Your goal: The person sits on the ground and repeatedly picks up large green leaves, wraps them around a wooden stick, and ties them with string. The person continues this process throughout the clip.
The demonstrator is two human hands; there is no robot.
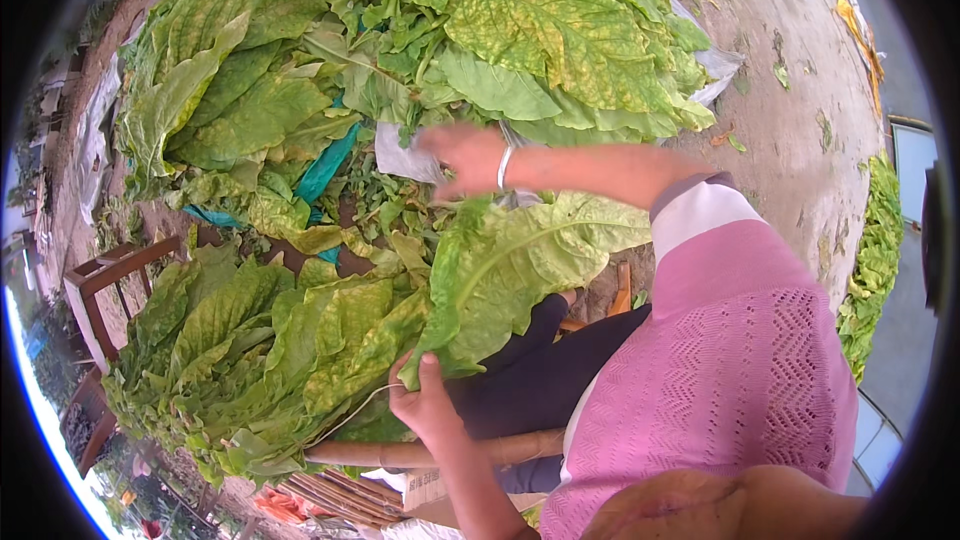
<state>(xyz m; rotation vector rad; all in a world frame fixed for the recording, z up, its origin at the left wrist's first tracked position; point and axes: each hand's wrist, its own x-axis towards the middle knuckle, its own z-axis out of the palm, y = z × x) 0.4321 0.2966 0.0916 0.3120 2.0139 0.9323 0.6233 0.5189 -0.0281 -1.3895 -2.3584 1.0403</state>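
My left hand (424, 397) pinches the stem end of a large green tobacco leaf (517, 255) between thumb and fingers. A thin white string (352, 414) runs from this hand down to the wooden pole (360, 454). Against the pole, to the left, lies a dense row of yellow-green tobacco leaves (285, 345). My right hand (469, 157), blurred and wearing a white bangle at the wrist, reaches over a white plastic sheet (401, 154) with its fingers apart and nothing visible in them. Beyond it spreads a large heap of tobacco leaves (555, 22), spotted yellow.
A wooden frame (120, 262) stands at the left. Teal plastic strips (326, 165) show among the leaves. Bundled sticks (345, 499) and a cardboard box (427, 491) lie beyond the pole. More leaves (874, 255) are at the far right, past bare ground (795, 112).
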